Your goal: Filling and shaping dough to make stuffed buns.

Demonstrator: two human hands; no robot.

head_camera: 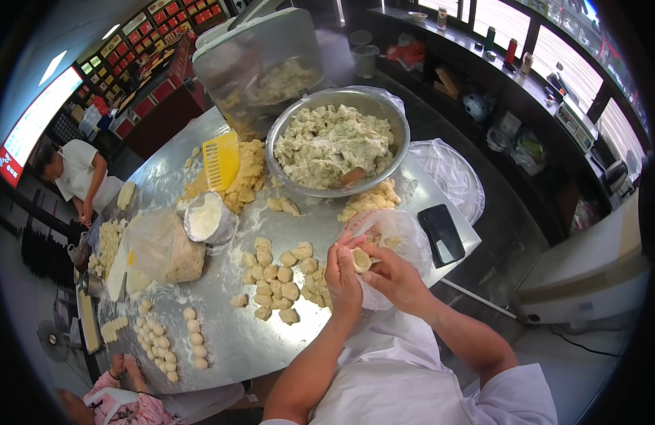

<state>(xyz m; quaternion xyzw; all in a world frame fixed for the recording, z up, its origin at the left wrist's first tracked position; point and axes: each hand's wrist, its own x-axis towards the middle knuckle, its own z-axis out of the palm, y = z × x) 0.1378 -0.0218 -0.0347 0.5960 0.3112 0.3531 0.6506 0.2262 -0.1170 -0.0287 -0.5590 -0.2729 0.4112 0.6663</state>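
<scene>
Between both hands I hold a small cup of dough (361, 260) with pale filling showing at its top. My left hand (344, 271) supports it from the left side. The fingers and thumb of my right hand (394, 279) press around its rim. Under and beyond the hands lies a clear plastic bag (412, 239) with red print. Just left of my hands, several rough balls (274, 287) of beige dough or filling sit on the metal table (237, 345). A large steel bowl (404, 133) of pale, greenish mixture (333, 141) stands farther back, a brown handle poking out of it.
A black phone (441, 234) lies near the table's right corner. A yellow slotted scraper (220, 159) rests against crumbly dough (250, 170), beside a tub of white powder (205, 218). Smooth dough balls (157, 340) line the left. Two co-workers, one in a white shirt (85, 170), work at the left edge.
</scene>
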